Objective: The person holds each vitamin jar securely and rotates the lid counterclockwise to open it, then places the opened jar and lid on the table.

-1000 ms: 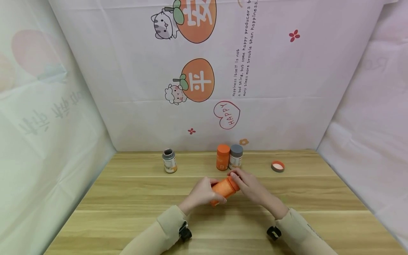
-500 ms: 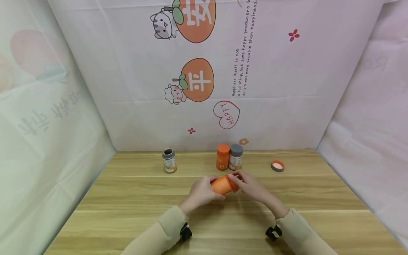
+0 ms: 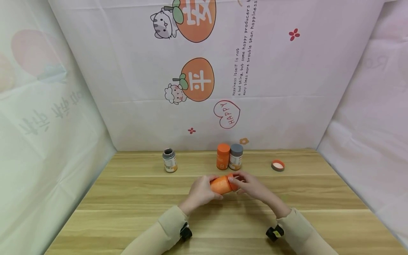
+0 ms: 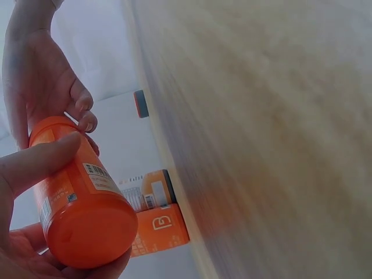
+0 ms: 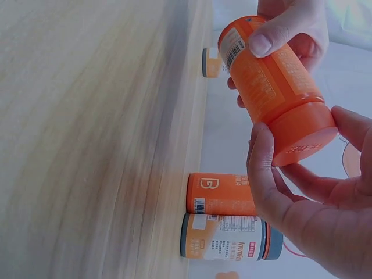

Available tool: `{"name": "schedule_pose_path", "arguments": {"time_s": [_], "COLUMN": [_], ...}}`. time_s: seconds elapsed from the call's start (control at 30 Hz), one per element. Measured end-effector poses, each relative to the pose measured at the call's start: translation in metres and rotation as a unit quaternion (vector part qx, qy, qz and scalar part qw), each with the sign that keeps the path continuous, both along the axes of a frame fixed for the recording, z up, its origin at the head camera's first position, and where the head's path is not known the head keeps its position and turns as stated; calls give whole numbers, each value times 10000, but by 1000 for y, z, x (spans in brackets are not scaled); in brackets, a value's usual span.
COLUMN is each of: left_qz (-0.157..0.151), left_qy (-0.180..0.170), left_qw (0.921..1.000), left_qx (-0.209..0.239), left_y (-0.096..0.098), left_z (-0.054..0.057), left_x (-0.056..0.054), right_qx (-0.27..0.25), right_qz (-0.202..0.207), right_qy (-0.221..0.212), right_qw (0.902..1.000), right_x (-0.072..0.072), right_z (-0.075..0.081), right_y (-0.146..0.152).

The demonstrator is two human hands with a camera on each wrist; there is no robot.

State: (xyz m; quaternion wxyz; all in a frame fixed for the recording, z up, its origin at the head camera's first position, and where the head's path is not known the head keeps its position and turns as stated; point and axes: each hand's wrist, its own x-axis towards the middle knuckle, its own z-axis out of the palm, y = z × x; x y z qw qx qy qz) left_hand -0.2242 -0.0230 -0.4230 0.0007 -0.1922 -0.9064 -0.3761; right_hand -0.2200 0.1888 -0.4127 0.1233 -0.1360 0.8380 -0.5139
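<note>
An orange pill bottle (image 3: 220, 185) is held tilted above the table between both hands. My left hand (image 3: 202, 191) grips its body, the thumb laid along the label in the left wrist view. On the bottle's orange cap (image 5: 304, 132), fingertips of my right hand (image 3: 252, 185) pinch the rim from around it. The cap sits on the bottle's neck. Behind the hands stand a second orange bottle (image 3: 222, 156) and a white bottle with a grey cap (image 3: 236, 157), side by side and upright.
A white bottle with a grey neck and no cap (image 3: 170, 161) stands at the back left of the wooden table (image 3: 134, 198). At the back right lies a grey and orange cap (image 3: 278, 165), inside facing up. A printed white cloth (image 3: 271, 88) rises behind the table.
The held bottle has tipped closer to level and shifted slightly left. My right hand has gone from lying over the cap to pinching its rim from the side.
</note>
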Motion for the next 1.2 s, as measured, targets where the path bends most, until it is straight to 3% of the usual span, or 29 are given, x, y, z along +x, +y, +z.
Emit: {"name": "schedule_pose_path", "arguments": {"time_s": [0.4,0.63,0.97,1.2], "left_qz": [-126,-196,-372,-488], "left_qy": [-257,-387,-618,-847], "left_qw": [9988,9977,9941,9899], "left_qx": [393,517,811,1027], "left_y": [-2,-4,-5,-7], "left_z": [0,-1,-2,-3], "left_x": [4,7,11,13], "right_qx": [-202,14,-491,-626], "right_qz": [624,913,1398,1483], "right_qy": [303,804,1194,1358], "right_qw": [9974,9926,9817,9776], "right_x": [5,7,8,12], "right_z": [3,3,0,1], "right_y": [8,13,19,21]}}
